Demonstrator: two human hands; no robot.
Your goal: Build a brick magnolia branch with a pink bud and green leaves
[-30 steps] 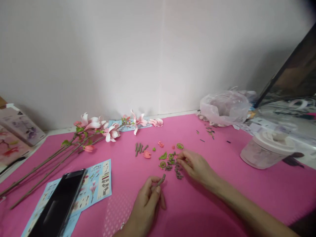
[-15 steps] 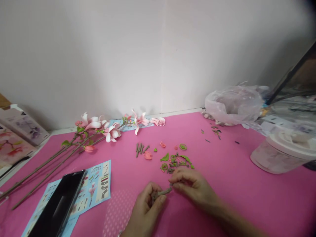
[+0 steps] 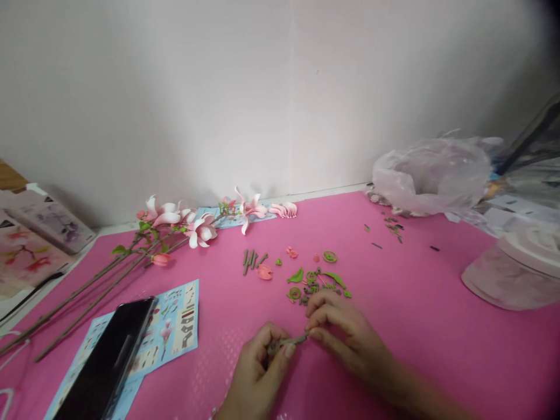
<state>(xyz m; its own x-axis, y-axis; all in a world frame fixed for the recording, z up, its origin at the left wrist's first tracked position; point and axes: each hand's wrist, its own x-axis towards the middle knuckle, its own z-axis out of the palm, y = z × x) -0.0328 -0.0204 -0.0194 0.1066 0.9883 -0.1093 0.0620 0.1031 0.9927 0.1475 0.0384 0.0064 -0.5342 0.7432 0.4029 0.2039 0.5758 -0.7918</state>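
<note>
My left hand (image 3: 258, 370) is closed around a small grey-brown branch piece (image 3: 298, 339), its thin tip pointing right. At that tip my right hand (image 3: 350, 338) pinches with thumb and forefinger; whatever sits between those fingertips is too small or hidden to name. Just beyond my right hand lies a pile of small parts, with a green leaf (image 3: 296, 275), a longer leaf (image 3: 335, 279), green rings (image 3: 329, 256) and brown bits. Left of the pile are a coral bud (image 3: 265, 272) and several brown stick pieces (image 3: 250, 259).
Assembled magnolia branches (image 3: 201, 231) lie at the back left. A black phone (image 3: 109, 356) rests on a blue instruction sheet (image 3: 188, 326). Toward the right are a plastic bag (image 3: 429, 172), a lidded tub (image 3: 510, 274) and scattered dark bits (image 3: 394, 228). Boxes (image 3: 32, 251) stand far left.
The view has shifted slightly, so the table items sit a little differently in frame. Both hands stay together at the branch piece, the right fingers still at its tip.
</note>
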